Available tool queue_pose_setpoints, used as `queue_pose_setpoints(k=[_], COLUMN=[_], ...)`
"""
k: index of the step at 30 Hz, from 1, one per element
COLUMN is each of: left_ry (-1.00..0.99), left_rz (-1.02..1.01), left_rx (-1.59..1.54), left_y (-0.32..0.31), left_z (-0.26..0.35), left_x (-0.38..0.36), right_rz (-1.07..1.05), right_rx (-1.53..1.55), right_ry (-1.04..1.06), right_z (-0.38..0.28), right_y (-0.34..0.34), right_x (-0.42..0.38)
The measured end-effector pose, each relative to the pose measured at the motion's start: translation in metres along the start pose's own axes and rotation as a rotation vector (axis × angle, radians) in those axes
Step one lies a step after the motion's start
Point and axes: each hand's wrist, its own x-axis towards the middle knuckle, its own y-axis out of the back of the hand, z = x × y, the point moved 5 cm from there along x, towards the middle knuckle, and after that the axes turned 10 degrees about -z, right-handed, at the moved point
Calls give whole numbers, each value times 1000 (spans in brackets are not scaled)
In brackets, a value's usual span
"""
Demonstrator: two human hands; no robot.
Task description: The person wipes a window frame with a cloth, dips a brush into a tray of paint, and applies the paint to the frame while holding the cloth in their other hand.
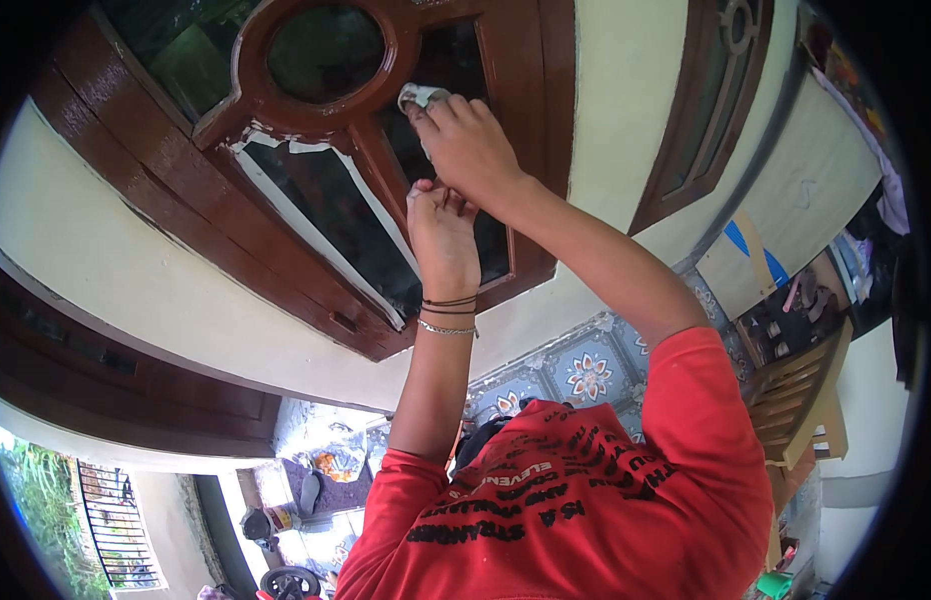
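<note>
Shirt [586, 500], red with dark lettering, is filling the lower frame closest to the lens; both arms are rising from it toward the window.

Head view. Right hand [468, 150] is pressing a small whitish cloth [423, 97] against the window, fingers clamped on it, the cloth sticking out past the fingertips. The cloth is lying on the brown frame [381, 165] where a slanted bar meets the round ring, at the edge of the dark glass [336, 215]. Left hand [443, 232] is sitting just below the right wrist, fingers bunched together with their tips against the same bar. Whether they are pinching anything cannot be told. Bracelets [449, 312] are circling the left wrist. White strips [286, 147], tape or smeared paint, are running along the glass edges beside the grip. Well away from both hands, a wooden chair [801, 395] is standing on a patterned tile floor [586, 370].

Assessment: the step in hand appears to be rubbing the frame at the bar joint, the left hand steadying. A further stroke is calling for firm pressure along the bar, keeping the cloth at the seam between wood and glass.
</note>
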Motion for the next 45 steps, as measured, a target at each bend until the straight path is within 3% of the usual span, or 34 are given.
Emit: queue_pose_setpoints(k=[13,15,25,36,40,45], left_ry=[17,25,-34,-105,-98,25], left_rz=[3,74,113,-31,-45,-43], left_rx=[-24,-15,45,108,150,218], left_y=[-4,-3,-14,-44,-30,14], left_z=[-3,-8,6,32,33,12], left_x=[-7,-10,-1,14,6,-7], right_rz=[-75,-86,3,107,108,53], right_rx=[38,-1,-35,162,292,313], right_ry=[173,162,-229,-590,-776,-801], right_z=[-8,-12,-6,22,21,6], right_y=[3,2,0,12,4,-17], right_x=[-6,-10,-1,31,12,-30])
